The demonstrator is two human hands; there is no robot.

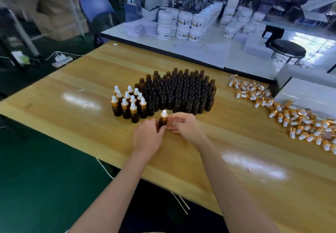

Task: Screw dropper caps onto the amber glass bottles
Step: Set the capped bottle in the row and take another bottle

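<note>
Gripping the capped bottle [163,120], left hand [148,138]; right hand [183,125] curled beside it.

Both hands, left [147,136] and right [183,124], grip 1 capped amber bottle [163,120] above the table [91,79].

green floor [45,169], black stool [287,50]

Capped amber bottle [162,120] upright; uncapped bottles [181,90] clustered behind; loose dropper caps [291,116] right.
</note>
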